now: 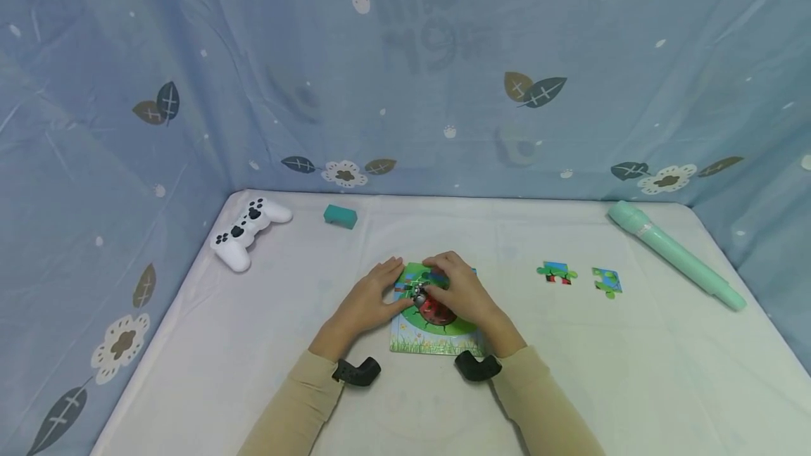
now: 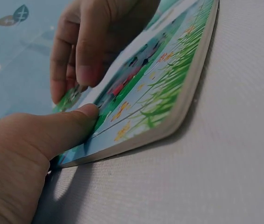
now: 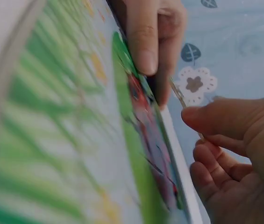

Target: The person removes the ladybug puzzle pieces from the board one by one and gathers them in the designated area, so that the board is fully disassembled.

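A ladybug jigsaw puzzle board (image 1: 418,345) with a grassy, flowered border lies on the white table between my hands. Along its left side, my left hand (image 1: 366,302) rests with the fingers straight and the thumb laid across the picture. My right hand (image 1: 467,295) is over the upper right part of the board, pinching a thin jigsaw piece (image 3: 180,95) between thumb and fingers. That piece shows green in the left wrist view and stands nearly edge-on in the right wrist view, above the picture. The left fingers beyond the board's edge are partly hidden in the left wrist view.
Two loose jigsaw pieces, one with red (image 1: 557,273) and one mostly green and blue (image 1: 608,281), lie right of the board. Farther right is a mint-green tube (image 1: 674,253). A white game controller (image 1: 247,231) and a teal block (image 1: 341,216) sit at the back left.
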`<state>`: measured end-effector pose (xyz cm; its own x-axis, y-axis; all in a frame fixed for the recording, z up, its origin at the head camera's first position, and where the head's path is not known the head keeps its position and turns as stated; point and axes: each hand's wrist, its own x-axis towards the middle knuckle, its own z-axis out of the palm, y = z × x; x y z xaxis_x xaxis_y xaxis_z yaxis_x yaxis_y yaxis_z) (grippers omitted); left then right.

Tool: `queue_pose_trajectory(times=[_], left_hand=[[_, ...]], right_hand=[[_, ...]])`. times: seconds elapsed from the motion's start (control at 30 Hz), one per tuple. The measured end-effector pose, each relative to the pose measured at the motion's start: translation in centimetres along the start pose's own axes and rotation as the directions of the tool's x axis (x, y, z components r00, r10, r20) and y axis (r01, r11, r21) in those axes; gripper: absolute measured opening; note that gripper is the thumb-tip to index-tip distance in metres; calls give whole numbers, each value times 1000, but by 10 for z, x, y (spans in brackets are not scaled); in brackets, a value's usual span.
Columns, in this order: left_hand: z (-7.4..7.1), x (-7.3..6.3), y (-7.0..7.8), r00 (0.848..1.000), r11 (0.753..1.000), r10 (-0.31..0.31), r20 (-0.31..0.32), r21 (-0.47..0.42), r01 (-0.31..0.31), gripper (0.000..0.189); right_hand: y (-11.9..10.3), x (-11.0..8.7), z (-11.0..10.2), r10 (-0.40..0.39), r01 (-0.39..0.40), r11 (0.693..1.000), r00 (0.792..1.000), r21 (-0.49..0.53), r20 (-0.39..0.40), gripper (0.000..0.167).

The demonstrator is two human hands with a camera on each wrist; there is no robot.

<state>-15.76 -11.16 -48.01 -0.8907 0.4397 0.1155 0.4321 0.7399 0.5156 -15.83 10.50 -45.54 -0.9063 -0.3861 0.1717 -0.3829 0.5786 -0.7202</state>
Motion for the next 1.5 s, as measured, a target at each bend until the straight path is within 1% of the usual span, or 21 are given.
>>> queue_pose_trajectory(times=[0.17, 0.3, 0.4, 0.63, 0.73, 0.8, 0.97, 1.2, 1.5], left_hand=[[-1, -1, 1, 1000, 1000, -6, -2, -10, 6, 76], [-1, -1, 1, 1000, 1000, -8, -6, -18, 8, 76], [0, -1, 1, 1000, 1000, -14, -5, -15, 14, 77], [0, -1, 1, 1000, 1000, -1, -10, -17, 1, 76], [0, 0, 1, 1000, 1000, 1, -12, -9, -1, 76], [0, 0, 1, 1000, 1000, 1, -14, -6, -1, 76], [1, 0, 1, 1000, 1000, -3, -15, -10, 3, 77], [0, -1, 2, 1000, 1000, 2, -20, -27, -3, 76], [0, -2, 3, 999, 999, 13, -31, -38, -14, 75]], right_hand=[[-1, -3, -14, 40, -41, 999, 999, 27, 27, 40], [5, -7, -30, 30, -31, 999, 999, 43, 22, 42], [15, -12, -45, 38, -38, 998, 999, 41, 16, 42], [46, -28, -84, 148, -149, 988, 989, 43, 18, 42], [58, -35, -97, 175, -175, 984, 984, 39, 15, 42], [64, -39, -103, 189, -189, 982, 982, 17, 5, 42], [74, -46, -111, 218, -219, 975, 976, -48, -25, 42], [82, -47, -110, 192, -194, 977, 981, -90, -36, 41], [80, -47, -108, 198, -198, 969, 980, -147, -18, 40]])
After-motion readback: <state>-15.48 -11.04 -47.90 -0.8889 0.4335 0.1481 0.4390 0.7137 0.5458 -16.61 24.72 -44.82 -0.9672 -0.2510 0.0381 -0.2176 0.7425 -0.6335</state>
